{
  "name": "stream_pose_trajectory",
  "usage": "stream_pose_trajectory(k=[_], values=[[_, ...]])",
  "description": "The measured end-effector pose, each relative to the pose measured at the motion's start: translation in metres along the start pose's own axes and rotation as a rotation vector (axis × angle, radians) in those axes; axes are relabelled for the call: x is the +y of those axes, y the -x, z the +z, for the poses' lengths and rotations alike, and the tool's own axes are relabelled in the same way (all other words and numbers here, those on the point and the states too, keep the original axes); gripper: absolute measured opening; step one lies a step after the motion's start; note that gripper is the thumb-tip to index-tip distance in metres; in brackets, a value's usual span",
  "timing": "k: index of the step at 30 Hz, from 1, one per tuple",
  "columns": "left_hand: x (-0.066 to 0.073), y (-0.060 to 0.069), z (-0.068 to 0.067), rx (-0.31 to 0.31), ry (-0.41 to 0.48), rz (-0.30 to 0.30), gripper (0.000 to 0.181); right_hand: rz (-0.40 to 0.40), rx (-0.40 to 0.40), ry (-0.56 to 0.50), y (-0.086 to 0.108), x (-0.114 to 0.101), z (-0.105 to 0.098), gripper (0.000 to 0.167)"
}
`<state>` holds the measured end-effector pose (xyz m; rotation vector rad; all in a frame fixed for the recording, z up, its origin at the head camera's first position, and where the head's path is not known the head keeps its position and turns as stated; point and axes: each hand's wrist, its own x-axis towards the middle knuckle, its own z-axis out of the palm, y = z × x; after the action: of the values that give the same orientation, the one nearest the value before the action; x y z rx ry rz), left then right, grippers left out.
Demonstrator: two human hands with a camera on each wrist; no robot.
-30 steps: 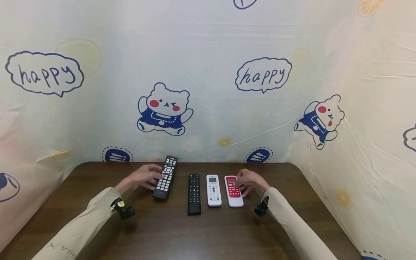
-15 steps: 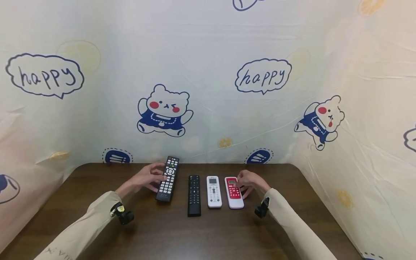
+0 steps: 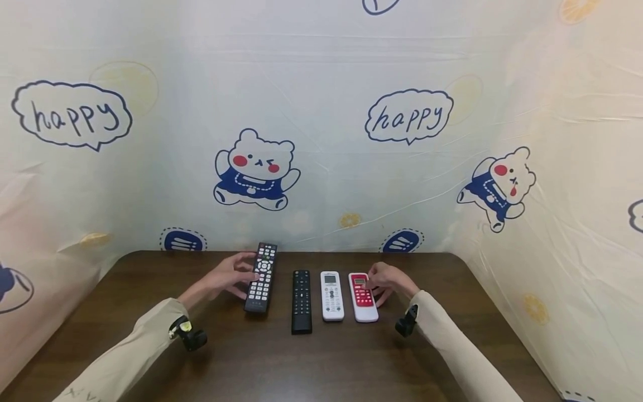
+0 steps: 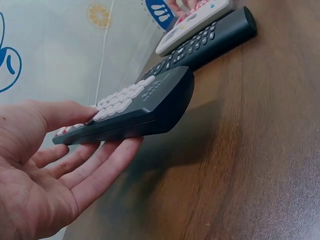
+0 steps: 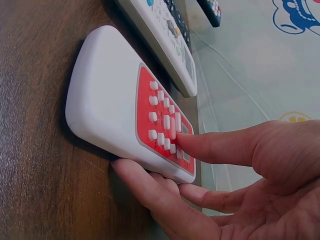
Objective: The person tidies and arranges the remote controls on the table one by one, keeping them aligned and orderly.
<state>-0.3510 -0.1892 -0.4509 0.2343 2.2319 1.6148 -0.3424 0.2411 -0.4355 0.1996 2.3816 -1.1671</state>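
Note:
My left hand [image 3: 228, 274] holds a black remote control with white buttons [image 3: 261, 279], thumb on its face and fingers beneath. In the left wrist view that black remote [image 4: 135, 107] is raised off the table, its shadow below. My right hand [image 3: 390, 280] grips a white remote with a red button panel [image 3: 363, 298] by its right side. The right wrist view shows the thumb on the buttons and fingers along the edge of the red-and-white remote [image 5: 110, 95], which lies on or close to the table. Between the hands lie a slim black remote [image 3: 302, 304] and a white remote [image 3: 332, 298].
The brown wooden table [image 3: 321, 368] ends at the back against a printed curtain [image 3: 326, 167] with bears and lettering. More curtain hangs along both sides. A small black camera [image 3: 193, 338] is strapped to the left wrist, another camera [image 3: 406, 324] to the right.
My left hand has shifted the black remote with white buttons slightly to the right, and it stands a little straighter. The right hand and the other remotes look unmoved.

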Motion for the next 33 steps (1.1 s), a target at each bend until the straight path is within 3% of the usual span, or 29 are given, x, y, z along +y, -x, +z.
stream_pose_trajectory(k=[8, 18, 33], values=[[-0.010, 0.008, 0.005, -0.025, 0.015, -0.011, 0.084, 0.012, 0.008, 0.020, 0.000, 0.001, 0.004, 0.027], [-0.009, 0.008, 0.006, -0.020, 0.025, -0.007, 0.085, 0.006, 0.005, 0.029, -0.003, -0.005, 0.000, 0.026], [-0.012, 0.015, 0.019, -0.032, 0.050, -0.044, 0.085, 0.003, 0.007, 0.020, -0.001, 0.001, 0.002, 0.029]])
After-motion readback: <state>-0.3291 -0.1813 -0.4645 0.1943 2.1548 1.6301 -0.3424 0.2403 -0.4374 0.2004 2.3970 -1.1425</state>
